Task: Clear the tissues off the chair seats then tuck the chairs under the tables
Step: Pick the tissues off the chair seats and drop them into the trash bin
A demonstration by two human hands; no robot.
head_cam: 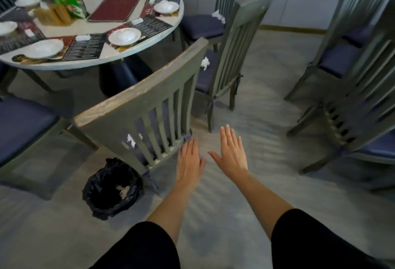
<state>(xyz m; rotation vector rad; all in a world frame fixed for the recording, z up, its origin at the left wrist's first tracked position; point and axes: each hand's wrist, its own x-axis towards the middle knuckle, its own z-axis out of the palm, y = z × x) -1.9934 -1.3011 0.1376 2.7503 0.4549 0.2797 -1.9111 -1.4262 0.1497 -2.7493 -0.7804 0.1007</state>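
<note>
Two bare hands reach forward, low, in the single head view. Left hand (189,159): flat, palm down, fingers straight and together, fingertips just beside the lower right corner of the nearest chair (149,89); cannot tell whether they touch it. Right hand (232,153): palm down, fingers straight, thumb spread, over the floor (267,162), just right of the left hand. Neither hand holds anything.

First tissue (130,139) lies on that chair's blue seat, seen through the back slats, left of the left hand and apart from it. Second tissue (205,62) lies on the seat of the next chair (239,40), farther off. Third tissue (218,15) lies on a seat farther still. All three chairs stand pulled out from the round table (85,27), far left. Black-lined bin (113,189) stands on the floor near left, behind the nearest chair, white scraps inside.
</note>
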